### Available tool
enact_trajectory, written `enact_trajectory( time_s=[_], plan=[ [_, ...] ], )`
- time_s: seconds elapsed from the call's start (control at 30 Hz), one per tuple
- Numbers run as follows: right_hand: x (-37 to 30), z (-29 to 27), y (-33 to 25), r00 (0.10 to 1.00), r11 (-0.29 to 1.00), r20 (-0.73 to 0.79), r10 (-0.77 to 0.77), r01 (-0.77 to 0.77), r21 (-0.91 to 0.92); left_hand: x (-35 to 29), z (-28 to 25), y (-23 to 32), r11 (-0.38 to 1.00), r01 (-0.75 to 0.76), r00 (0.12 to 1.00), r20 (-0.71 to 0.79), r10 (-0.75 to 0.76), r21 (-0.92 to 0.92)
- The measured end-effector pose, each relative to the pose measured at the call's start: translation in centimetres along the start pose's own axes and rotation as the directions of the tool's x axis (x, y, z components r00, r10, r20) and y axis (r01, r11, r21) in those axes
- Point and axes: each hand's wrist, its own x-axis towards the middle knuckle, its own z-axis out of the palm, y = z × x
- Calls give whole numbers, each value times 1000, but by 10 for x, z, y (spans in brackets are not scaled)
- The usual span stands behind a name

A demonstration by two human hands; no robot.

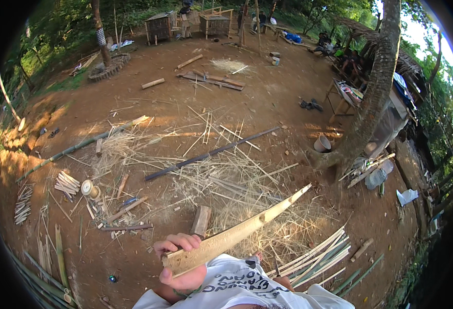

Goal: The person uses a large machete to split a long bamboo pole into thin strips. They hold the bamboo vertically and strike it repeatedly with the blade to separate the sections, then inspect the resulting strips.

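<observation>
Fingers of the left hand (177, 260) wrap tight around the near end of a split bamboo slat (236, 234), which points toward two o'clock over straw-littered dirt ground (267, 103). Whether the right hand is spread or pressed together cannot be told; it is hidden behind the white shirt (247, 288). Thin bamboo strips (319, 255) lie at four o'clock.

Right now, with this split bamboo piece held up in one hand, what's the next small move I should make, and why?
Probably bring the other hand onto it. Only the left hand grips the split bamboo piece, at its near end, while the far tip juts out unsupported over the shavings. The right hand isn't visible.
</observation>
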Motion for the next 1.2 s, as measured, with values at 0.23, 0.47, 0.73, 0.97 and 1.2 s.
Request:
enact_trajectory(
  time_s=[0.23,0.47,0.73,0.97,1.2],
  plan=[
    [47,48,44,948,945,48,-314,307,115,1,4,-2,1000,-6,1000,11,6,-20],
    [37,65,49,952,906,11,-307,289,309,0,4,0,999,-1,1000,25,2,-40],
    [15,54,51,780,672,142,-610,604,-429,-8,-4,2,1000,-15,1000,-8,15,-20],
    [20,54,46,817,667,102,-568,529,-524,-11,-3,5,1000,-11,1000,-17,10,-15],
    [-30,11,-23,997,964,6,80,-79,256,-15,-5,6,1000,-11,1000,-2,11,-20]
  ],
)
